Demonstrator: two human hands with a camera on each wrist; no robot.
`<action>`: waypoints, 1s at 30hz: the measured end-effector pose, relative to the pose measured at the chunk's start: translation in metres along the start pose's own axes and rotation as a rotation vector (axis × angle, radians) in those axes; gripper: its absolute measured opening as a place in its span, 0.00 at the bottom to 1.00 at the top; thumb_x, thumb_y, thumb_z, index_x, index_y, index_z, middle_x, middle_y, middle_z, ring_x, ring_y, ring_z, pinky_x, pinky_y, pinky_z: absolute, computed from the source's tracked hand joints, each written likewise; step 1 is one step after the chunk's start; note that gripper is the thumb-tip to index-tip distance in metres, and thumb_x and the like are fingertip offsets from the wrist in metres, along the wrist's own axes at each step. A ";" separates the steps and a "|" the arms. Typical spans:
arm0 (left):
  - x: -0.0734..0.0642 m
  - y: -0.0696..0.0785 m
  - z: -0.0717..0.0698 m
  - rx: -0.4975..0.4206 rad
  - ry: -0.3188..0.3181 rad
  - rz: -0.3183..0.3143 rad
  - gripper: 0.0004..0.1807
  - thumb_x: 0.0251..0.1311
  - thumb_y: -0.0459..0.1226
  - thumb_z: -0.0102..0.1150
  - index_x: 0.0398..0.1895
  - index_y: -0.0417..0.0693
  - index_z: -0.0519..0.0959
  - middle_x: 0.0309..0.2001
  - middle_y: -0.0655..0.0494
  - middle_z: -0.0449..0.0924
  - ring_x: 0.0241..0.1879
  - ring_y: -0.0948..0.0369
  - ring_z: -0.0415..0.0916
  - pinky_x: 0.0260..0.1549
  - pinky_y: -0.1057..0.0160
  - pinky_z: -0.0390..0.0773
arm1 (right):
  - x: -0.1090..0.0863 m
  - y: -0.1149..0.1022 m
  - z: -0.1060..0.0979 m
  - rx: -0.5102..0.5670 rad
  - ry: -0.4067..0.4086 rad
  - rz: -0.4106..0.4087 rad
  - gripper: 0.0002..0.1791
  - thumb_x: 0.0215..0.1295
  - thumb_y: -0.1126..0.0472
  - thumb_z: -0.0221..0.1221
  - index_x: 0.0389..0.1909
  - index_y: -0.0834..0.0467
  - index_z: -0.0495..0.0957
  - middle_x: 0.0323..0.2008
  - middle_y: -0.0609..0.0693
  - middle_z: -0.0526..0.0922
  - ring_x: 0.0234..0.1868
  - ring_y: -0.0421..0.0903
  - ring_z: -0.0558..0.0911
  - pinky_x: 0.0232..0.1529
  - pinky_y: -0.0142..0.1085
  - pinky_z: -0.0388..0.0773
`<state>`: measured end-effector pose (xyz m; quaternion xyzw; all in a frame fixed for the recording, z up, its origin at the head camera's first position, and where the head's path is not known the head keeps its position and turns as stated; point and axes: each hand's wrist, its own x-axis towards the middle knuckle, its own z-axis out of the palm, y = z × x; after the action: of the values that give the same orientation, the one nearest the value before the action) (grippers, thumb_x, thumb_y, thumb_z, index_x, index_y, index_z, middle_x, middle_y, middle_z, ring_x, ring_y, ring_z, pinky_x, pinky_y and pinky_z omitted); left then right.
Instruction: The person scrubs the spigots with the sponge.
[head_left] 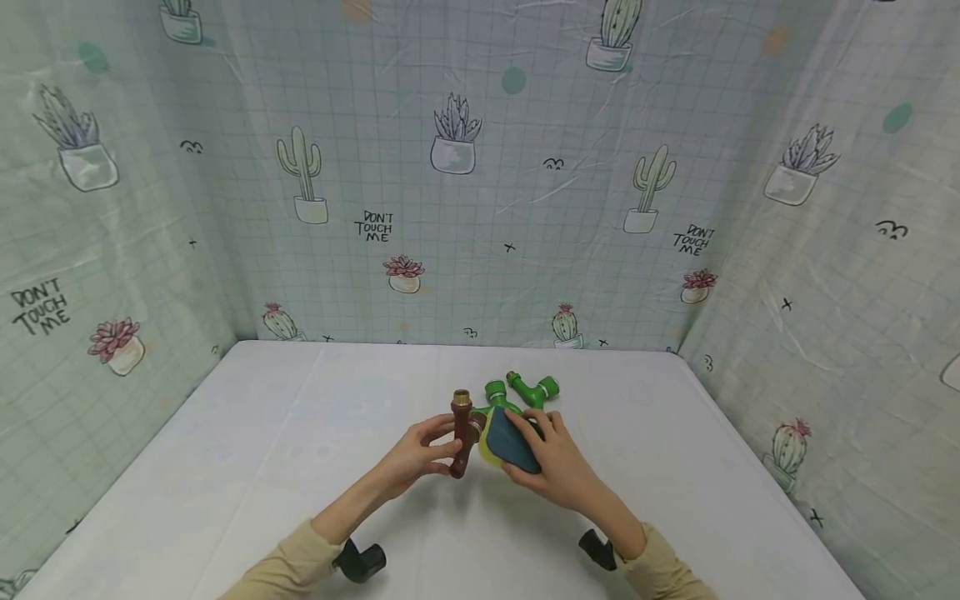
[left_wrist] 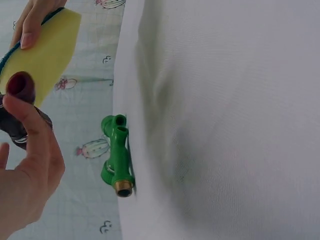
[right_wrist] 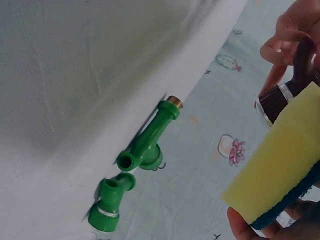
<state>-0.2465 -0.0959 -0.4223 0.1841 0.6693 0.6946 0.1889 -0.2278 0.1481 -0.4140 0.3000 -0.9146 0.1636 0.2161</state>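
Note:
My left hand (head_left: 416,454) pinches a brown tap-like pipe fitting (head_left: 460,442) between thumb and fingers. The fitting stands nearly upright, its brass threaded end on top and a side branch pointing right. In my right hand (head_left: 562,471) is a two-layer sponge (head_left: 513,442), gripped along its dark blue scouring side. The sponge's yellow face (left_wrist: 55,55) is turned to the fitting and lies right at its side branch. Both are held up over the table, and in the right wrist view the sponge (right_wrist: 280,160) overlaps part of the brown fitting (right_wrist: 300,75).
Two green pipe fittings (right_wrist: 152,137) (head_left: 536,390) lie behind the hands on the white table (head_left: 300,433), one with a brass end. A black fitting (head_left: 362,562) lies by the left sleeve, another black piece (head_left: 597,550) by the right. Cactus-print cloth (head_left: 510,208) walls the table.

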 end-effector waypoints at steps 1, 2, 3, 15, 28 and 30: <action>-0.001 0.000 0.000 -0.035 -0.024 0.007 0.34 0.57 0.36 0.55 0.66 0.46 0.54 0.66 0.36 0.52 0.47 0.58 0.75 0.40 0.59 0.80 | 0.000 0.000 0.000 0.008 0.000 0.000 0.39 0.52 0.43 0.59 0.65 0.47 0.57 0.54 0.53 0.66 0.43 0.44 0.63 0.36 0.36 0.72; -0.001 0.000 -0.001 -0.074 -0.050 0.012 0.37 0.56 0.33 0.56 0.67 0.49 0.51 0.66 0.36 0.49 0.47 0.58 0.75 0.42 0.57 0.80 | 0.001 -0.001 -0.001 0.019 -0.001 0.002 0.39 0.52 0.44 0.59 0.65 0.47 0.57 0.54 0.53 0.66 0.44 0.44 0.63 0.36 0.36 0.72; -0.002 0.000 -0.002 -0.107 -0.081 0.019 0.39 0.56 0.31 0.55 0.68 0.51 0.48 0.67 0.36 0.46 0.48 0.57 0.75 0.44 0.55 0.79 | 0.001 -0.001 -0.001 0.028 0.001 0.003 0.39 0.52 0.44 0.60 0.65 0.46 0.56 0.55 0.54 0.66 0.44 0.44 0.63 0.36 0.35 0.72; -0.001 -0.001 -0.011 -0.256 -0.220 -0.004 0.30 0.69 0.45 0.34 0.69 0.41 0.44 0.69 0.39 0.37 0.48 0.58 0.76 0.51 0.56 0.74 | 0.010 -0.012 -0.015 0.054 0.045 -0.097 0.44 0.44 0.49 0.65 0.64 0.44 0.57 0.55 0.50 0.65 0.47 0.42 0.62 0.37 0.37 0.75; -0.001 -0.005 0.001 -0.113 -0.081 -0.155 0.27 0.64 0.47 0.44 0.60 0.41 0.59 0.43 0.50 0.74 0.41 0.59 0.78 0.29 0.68 0.78 | 0.008 -0.022 -0.005 -0.054 -0.027 -0.116 0.43 0.46 0.45 0.62 0.65 0.39 0.55 0.55 0.48 0.67 0.48 0.46 0.63 0.41 0.40 0.68; -0.002 -0.003 0.003 -0.049 -0.051 -0.157 0.32 0.63 0.49 0.45 0.63 0.38 0.57 0.48 0.45 0.74 0.44 0.56 0.77 0.32 0.64 0.79 | 0.008 -0.022 -0.005 -0.072 -0.021 -0.106 0.43 0.46 0.44 0.61 0.65 0.38 0.54 0.54 0.48 0.67 0.46 0.45 0.63 0.40 0.39 0.66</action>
<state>-0.2430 -0.0945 -0.4249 0.1439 0.6597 0.6888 0.2641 -0.2187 0.1295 -0.4021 0.3417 -0.9049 0.1160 0.2256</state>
